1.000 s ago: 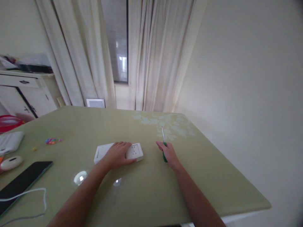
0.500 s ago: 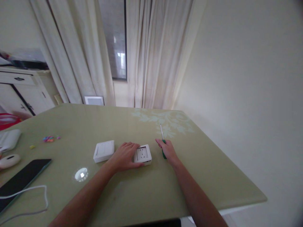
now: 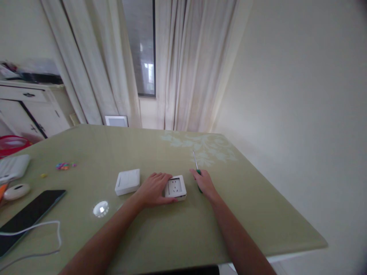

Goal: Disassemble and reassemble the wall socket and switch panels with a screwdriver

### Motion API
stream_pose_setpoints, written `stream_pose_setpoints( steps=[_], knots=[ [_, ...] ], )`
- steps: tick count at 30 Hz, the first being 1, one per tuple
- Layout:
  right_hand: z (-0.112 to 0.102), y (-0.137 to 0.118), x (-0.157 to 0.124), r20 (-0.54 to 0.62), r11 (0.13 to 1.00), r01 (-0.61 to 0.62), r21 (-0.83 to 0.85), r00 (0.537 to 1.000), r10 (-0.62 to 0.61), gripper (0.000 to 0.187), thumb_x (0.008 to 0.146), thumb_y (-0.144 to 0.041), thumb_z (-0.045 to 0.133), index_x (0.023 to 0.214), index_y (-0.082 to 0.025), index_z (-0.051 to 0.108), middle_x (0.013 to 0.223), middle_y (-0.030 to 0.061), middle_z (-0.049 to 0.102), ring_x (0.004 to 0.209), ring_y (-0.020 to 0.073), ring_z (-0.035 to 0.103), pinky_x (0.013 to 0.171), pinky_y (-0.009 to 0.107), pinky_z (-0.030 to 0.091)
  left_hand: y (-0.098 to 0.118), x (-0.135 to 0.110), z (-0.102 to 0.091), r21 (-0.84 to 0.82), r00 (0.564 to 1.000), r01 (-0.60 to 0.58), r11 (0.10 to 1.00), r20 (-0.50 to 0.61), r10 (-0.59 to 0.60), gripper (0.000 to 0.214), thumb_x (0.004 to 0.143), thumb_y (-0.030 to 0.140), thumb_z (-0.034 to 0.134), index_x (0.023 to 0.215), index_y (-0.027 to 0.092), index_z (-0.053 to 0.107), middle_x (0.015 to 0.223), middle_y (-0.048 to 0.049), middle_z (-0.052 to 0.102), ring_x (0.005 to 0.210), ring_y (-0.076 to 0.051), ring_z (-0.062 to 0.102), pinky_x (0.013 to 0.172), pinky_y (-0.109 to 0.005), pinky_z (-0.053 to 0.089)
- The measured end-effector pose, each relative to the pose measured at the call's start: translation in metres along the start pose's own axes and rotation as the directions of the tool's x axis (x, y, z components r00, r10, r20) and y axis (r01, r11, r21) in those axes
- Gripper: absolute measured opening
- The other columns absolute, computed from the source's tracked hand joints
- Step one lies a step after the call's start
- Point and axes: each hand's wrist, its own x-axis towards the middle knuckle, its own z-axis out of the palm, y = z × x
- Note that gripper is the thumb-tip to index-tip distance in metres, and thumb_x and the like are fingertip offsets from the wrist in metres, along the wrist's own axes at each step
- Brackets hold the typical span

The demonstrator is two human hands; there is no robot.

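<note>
My left hand (image 3: pixel 156 190) grips a white wall socket (image 3: pixel 175 187) from its left side, thumb along the near edge and fingers at the far edge. The socket lies face up on the table, its slots showing inside a square frame. In my right hand (image 3: pixel 204 181) is a screwdriver (image 3: pixel 195 160) with a green handle; its thin metal shaft points away from me, up and slightly left, apart from the socket. Left of my left hand lies a second white box (image 3: pixel 127 181), which looks like a switch.
The green table (image 3: pixel 243 214) has a wall along its right. At left lie a black phone (image 3: pixel 31 214), a white cable (image 3: pixel 59 233), a white oval object (image 3: pixel 17 191) and small colourful pieces (image 3: pixel 63 166). A round shiny spot (image 3: pixel 101 209) shows nearer the middle.
The view has shifted slightly, so most things sit a little further right. The screwdriver leans slightly more to the left. Both hands keep their holds.
</note>
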Motion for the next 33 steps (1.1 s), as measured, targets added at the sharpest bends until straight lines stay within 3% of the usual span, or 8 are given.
stream_pose_setpoints(
  steps=[15,33],
  knots=[
    [0.0008,-0.0041,-0.0014,0.008,0.999,-0.004,-0.051,1.0,0.004,0.038,0.103,-0.042,0.069,0.131,-0.016,0.067,0.13,0.0089,0.07,0.11,0.0269,0.072,0.094,0.046,0.063,0.0037,0.0012,0.0038,-0.021,1.0,-0.017,1.0,-0.007,0.017,0.076,0.086,0.07,0.075,0.138,0.016,0.058,0.133,-0.019,0.073,0.12,-0.04,0.07,0.105,-0.055,0.049],
    [0.0041,-0.0089,-0.0045,0.006,0.995,0.02,-0.093,1.0,-0.02,0.038,0.104,-0.042,0.069,0.131,-0.016,0.067,0.131,0.0092,0.069,0.111,0.027,0.071,0.094,0.047,0.063,0.0071,0.0012,0.0068,-0.019,0.998,-0.062,0.998,-0.017,0.062,0.081,0.091,0.066,0.071,0.152,0.018,0.049,0.147,-0.0205,0.065,0.129,-0.041,0.066,0.11,-0.054,0.048]
  ],
)
